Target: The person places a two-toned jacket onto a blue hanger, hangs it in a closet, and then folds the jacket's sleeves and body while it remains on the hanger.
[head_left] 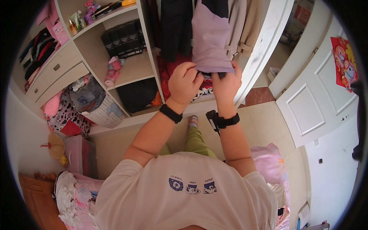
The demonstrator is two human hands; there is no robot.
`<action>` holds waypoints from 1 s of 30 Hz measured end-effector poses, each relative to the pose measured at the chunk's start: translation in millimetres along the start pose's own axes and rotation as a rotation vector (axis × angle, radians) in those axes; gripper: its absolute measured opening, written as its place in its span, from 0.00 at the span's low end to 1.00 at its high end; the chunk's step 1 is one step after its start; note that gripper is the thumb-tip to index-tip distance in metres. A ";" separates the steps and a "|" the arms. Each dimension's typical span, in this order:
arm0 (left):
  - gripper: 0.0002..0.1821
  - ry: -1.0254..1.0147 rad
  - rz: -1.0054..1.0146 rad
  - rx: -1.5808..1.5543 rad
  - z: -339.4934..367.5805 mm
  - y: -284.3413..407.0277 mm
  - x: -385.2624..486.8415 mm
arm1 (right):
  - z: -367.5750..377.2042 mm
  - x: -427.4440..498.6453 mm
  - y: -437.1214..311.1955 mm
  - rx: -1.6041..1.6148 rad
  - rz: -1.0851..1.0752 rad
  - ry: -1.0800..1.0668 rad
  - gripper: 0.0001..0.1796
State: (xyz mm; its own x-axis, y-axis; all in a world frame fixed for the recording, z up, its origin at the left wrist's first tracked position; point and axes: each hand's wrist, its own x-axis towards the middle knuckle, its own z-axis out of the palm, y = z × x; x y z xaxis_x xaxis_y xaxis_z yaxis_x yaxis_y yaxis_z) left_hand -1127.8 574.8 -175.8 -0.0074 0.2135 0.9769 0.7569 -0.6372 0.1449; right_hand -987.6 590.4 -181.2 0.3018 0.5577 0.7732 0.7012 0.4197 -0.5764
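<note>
A lilac garment [211, 40] with a black upper part hangs in the open wardrobe before me. My left hand [185, 82] grips the left corner of its lower hem between thumb and fingers. At the right corner of the same hem, my right hand [228, 82] pinches the cloth, thumb in front. Dark fabric shows just under the hem between the hands. A black garment [176, 28] hangs to the left, and a beige coat [249, 28] with a cuff strap hangs to the right. Red cloth [169, 72] lies on the wardrobe floor behind my hands.
Left of the wardrobe are open shelves [132, 67] holding black packages [123, 38] and pink items. A woven basket [106, 115] with a grey plastic bag stands lower left. The white door [310, 106] stands open at right. Pink bedding [267, 164] lies behind me.
</note>
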 end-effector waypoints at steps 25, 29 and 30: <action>0.07 0.119 -0.674 -0.443 17.7 -0.3 -19.9 | -7.9 -35.5 18.4 0.271 -0.372 0.171 0.10; 0.10 0.063 -0.823 -0.421 21.6 1.5 -28.3 | -3.2 -36.8 15.3 0.317 -0.218 0.188 0.13; 0.11 0.083 -0.609 -0.219 19.5 1.8 -27.5 | -2.8 -37.3 15.1 0.293 -0.295 0.185 0.13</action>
State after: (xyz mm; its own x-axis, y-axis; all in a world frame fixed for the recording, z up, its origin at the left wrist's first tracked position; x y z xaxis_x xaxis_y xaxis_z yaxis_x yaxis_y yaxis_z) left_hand -1113.5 582.2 -205.4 -0.4501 0.5313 0.7177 0.4509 -0.5584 0.6963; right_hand -986.4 574.0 -218.0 0.2458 0.2573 0.9345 0.5702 0.7413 -0.3541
